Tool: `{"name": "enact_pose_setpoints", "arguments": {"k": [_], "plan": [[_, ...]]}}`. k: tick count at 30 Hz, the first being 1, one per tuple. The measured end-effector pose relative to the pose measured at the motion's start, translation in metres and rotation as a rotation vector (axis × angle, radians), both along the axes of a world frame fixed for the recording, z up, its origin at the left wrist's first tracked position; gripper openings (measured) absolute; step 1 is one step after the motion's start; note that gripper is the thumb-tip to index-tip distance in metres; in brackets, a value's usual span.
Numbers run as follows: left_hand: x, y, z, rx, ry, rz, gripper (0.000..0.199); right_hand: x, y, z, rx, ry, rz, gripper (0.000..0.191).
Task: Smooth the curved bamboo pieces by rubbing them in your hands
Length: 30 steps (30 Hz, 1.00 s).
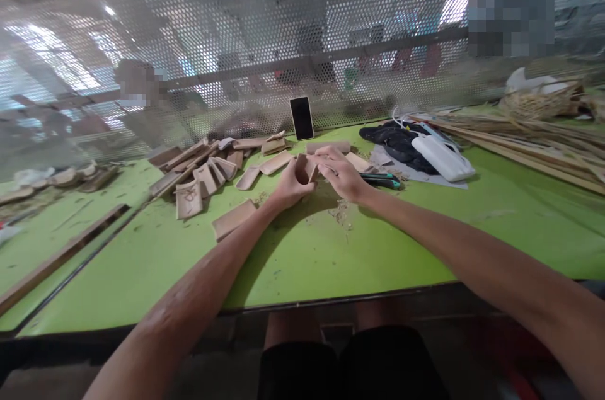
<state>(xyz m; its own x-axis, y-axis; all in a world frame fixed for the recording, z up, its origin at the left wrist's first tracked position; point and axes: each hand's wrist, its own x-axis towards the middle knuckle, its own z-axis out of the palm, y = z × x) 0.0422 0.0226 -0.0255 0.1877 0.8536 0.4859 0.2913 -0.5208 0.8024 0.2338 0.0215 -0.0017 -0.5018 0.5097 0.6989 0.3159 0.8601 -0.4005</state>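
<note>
My left hand (289, 187) is closed around a short curved bamboo piece (305, 172), its hollow side showing, just above the table. My right hand (344, 177) reaches over the right edge of that piece with fingers bent together. A thin, pale sliver shows at those fingers, too small to name. Beside the right wrist lies a black and teal utility knife (382, 180), partly covered by the hand. Behind the hands rests another bamboo length (328, 147). Shavings (343, 214) are scattered on the table below them.
Several cut bamboo pieces (207, 178) are heaped to the left; one (234, 218) lies near my left forearm. A phone (302, 118) leans against the mesh screen (265, 72). On the right are black cloth (397, 143), a white power bank-like block (443, 157) and long bamboo strips (529, 151).
</note>
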Motion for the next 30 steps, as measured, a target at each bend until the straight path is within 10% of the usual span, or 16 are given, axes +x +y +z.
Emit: {"name": "enact_pose_setpoints", "arguments": {"k": [30], "plan": [[-0.0010,0.0027,0.0024,-0.058,0.020,0.035,0.039,-0.0002,0.0003,0.0046,-0.217,0.102,0.061,0.043]]}}
